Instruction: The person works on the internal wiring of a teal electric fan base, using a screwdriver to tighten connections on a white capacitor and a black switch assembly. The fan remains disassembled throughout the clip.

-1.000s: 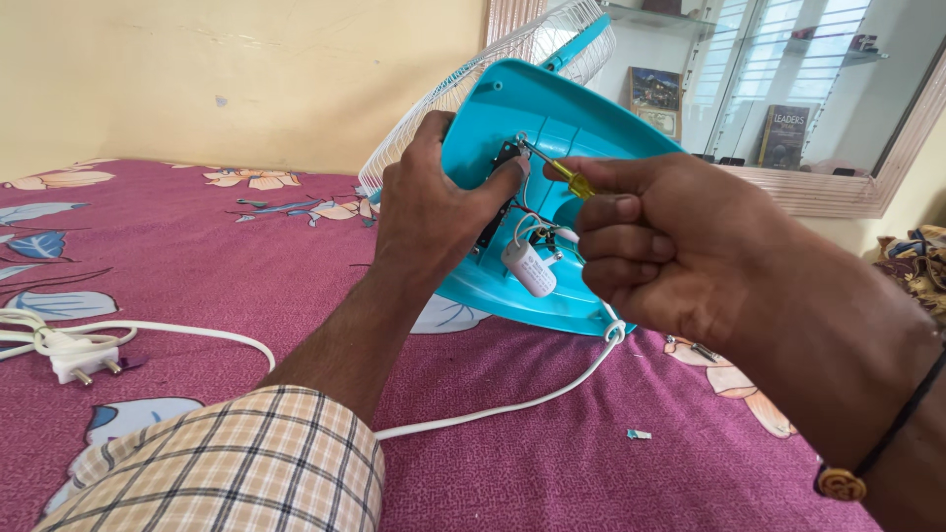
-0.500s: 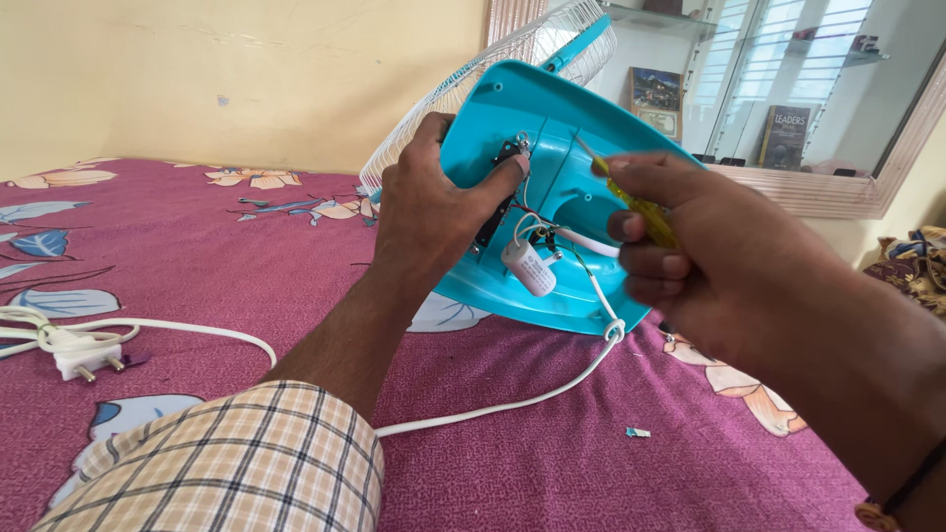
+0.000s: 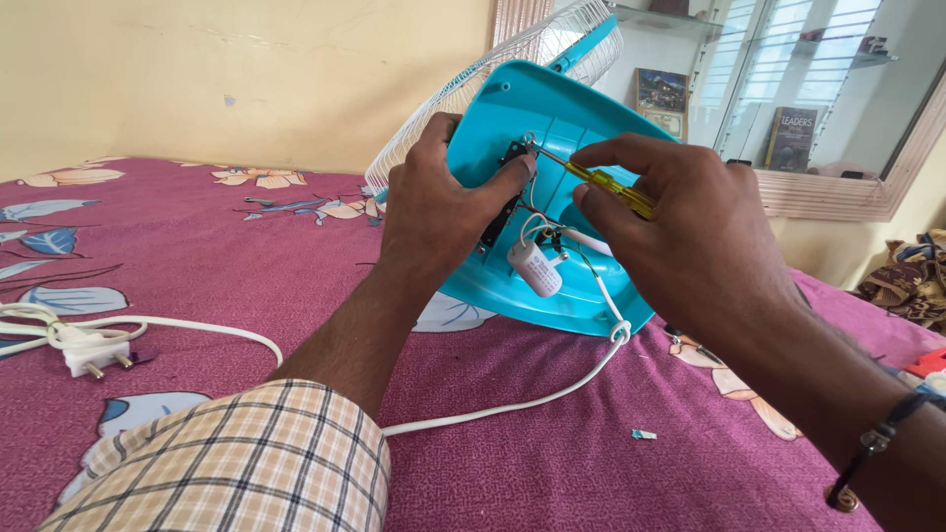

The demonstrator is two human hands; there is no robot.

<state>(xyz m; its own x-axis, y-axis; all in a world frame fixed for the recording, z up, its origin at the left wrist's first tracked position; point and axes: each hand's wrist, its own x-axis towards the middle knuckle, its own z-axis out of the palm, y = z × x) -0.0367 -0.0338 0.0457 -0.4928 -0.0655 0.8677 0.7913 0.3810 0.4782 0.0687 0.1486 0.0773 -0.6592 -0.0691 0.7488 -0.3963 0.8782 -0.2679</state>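
The turquoise fan housing [image 3: 581, 148] stands tipped on its edge on the maroon floral bedspread [image 3: 197, 256], its open back facing the camera and its white wire grille [image 3: 473, 89] behind it toward the wall. Since a second ago the yellow-handled screwdriver [image 3: 609, 185] has swung from being held away from the housing in a closed fist to lying nearly level, its tip now set against the small black switch block [image 3: 512, 156] near the top of the housing's open back; I judge that the tool has gone from being readied to being put to work on a fastening there. The right hand [image 3: 690, 236] has its fingers [image 3: 611, 156] curled close round the handle, thumb beneath. The left hand [image 3: 443, 212] grips the housing's left rim, fingers wrapped behind it and the thumb pressed flat beside the switch block, much as before. Just below that block a white cylindrical capacitor [image 3: 534, 268] hangs on thin wires inside the housing. A white power cord [image 3: 552, 394] leaves the housing's lower edge and runs left across the bedspread to a white plug [image 3: 91, 353], well apart from the housing.
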